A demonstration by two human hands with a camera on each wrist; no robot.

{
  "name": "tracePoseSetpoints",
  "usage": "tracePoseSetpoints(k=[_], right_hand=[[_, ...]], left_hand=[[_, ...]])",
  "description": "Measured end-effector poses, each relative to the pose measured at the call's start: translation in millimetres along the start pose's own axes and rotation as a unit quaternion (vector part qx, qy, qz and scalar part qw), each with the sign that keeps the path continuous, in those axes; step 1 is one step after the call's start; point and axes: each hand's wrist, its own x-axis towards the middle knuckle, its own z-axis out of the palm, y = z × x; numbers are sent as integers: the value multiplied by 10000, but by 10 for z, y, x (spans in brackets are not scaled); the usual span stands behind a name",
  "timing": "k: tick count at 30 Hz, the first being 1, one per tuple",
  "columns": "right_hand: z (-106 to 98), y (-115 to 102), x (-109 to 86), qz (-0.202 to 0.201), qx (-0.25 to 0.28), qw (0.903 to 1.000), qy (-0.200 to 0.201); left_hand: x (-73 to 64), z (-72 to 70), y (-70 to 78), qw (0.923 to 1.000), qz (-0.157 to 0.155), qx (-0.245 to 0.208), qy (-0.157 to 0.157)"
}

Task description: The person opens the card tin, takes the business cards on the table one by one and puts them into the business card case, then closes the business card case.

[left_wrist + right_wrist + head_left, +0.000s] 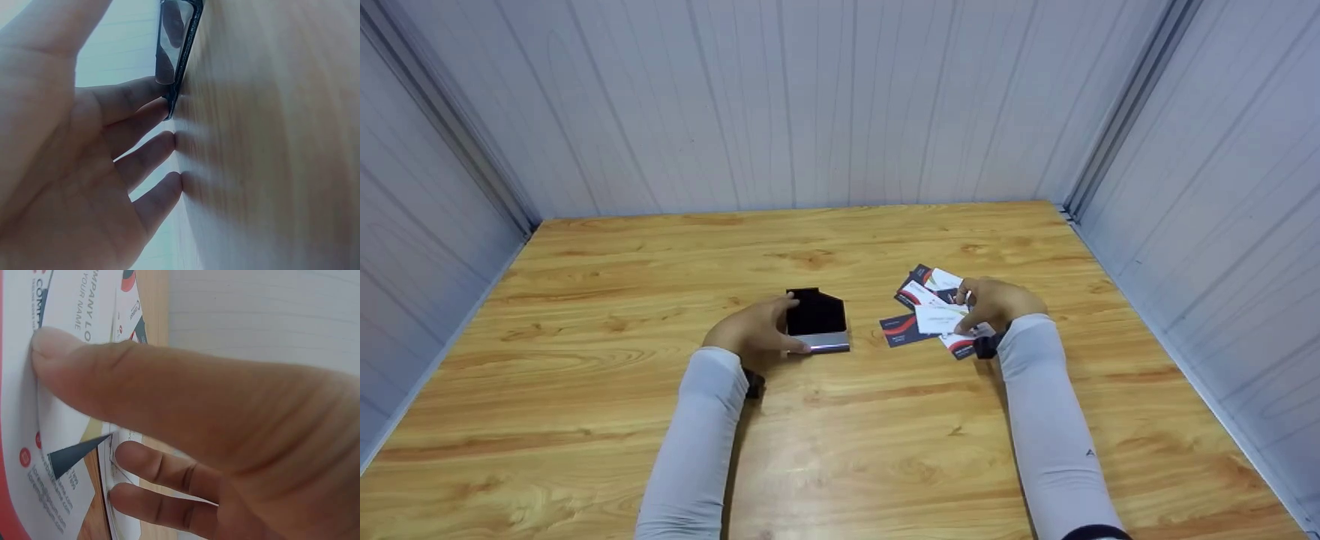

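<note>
A black and silver business card holder [817, 311] lies on the table, its silver strip towards the person. My left hand [750, 328] holds it from the left, thumb at the silver front edge and a fingertip near the far corner. In the left wrist view, fingers reach the end of the holder [175, 50] while the lower fingertips touch the table. Over a spread of business cards [906, 330], my right hand [1001, 304] grips a white business card [936, 320]. The right wrist view has the thumb pressed on that card [73, 304], other fingertips at the pile's edge.
The wood-grain table [855, 435] carries the cards right of the holder, with a gap between them. Pale panelled walls [810, 105] rise at the back and both sides. Each wrist wears a dark camera band [988, 345] below a light sleeve.
</note>
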Motion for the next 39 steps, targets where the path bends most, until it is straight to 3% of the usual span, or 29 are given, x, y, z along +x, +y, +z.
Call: tracePoseSetpoints(k=[7,13,16,24,32,39], right_hand=[[-8,-10,-11,-26,769,9970,-90],[-60,3,-22,-824,459,9955,-76],[-81,4,-24,-1200,629,9907,-122],[-71,-30,-18,-1434,1447,9787,-247],[-7,-129,44,-1807,1533,9714,116],[179,-346,204,-2299,1803,9546,580]], left_hand=[[-9,-11,2,10000,77,34,-23],[-8,-23,-11,9997,161,178,-27],[0,-23,-23,9996,212,194,-20],[-14,-12,-33,9997,163,-156,-28],[-20,-9,-27,9996,166,-213,-8],[-16,1,-25,9995,127,-295,-8]])
